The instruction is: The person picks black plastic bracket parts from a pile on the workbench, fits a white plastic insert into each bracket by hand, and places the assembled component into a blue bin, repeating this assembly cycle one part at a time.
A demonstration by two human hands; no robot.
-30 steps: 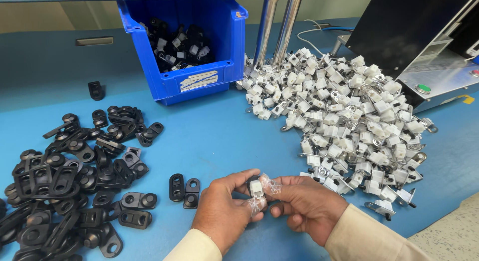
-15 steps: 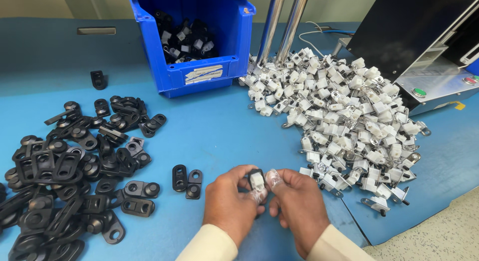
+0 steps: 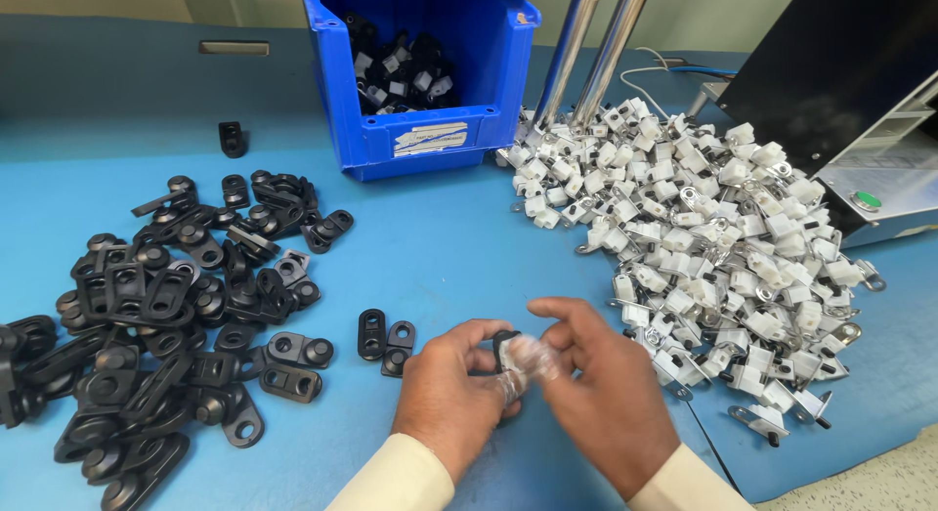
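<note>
Two hands meet low centre in the head view — left hand (image 3: pixel 451 394) curled around a small black plastic part (image 3: pixel 505 347), thumb and fingers pinching it just above the blue table (image 3: pixel 459 247); right hand (image 3: pixel 601 399) closes on the same piece from the other side, fingertips (image 3: pixel 532 360) wrapped in something clear and glossy, tape or film, can't tell which. Whether a white piece is already mated to it is hidden by the fingers. My read: the two-handed pinch works best with the black part kept square and pressure straight along its axis, since these small mouldings look easy to cock sideways. Left of the hands, a loose heap of black brackets (image 3: pixel 147 325) — matte, flat, rounded ends, moulded holes, some stacked crooked. Two more black pieces (image 3: pixel 384 337) lie apart from the heap, near the left hand. Right of the hands, a wide pile of white plastic blocks (image 3: pixel 723 247) with shiny stamped metal tabs — boxy bodies, bright eyelets poking out. At the back, a blue plastic bin (image 3: pixel 420 81), open-fronted, holds mixed black-and-white pieces. Two polished steel tubes (image 3: pixel 596 52) rise just beside it; a dark machine housing (image 3: pixel 840 71) with a green button sits far right.
</note>
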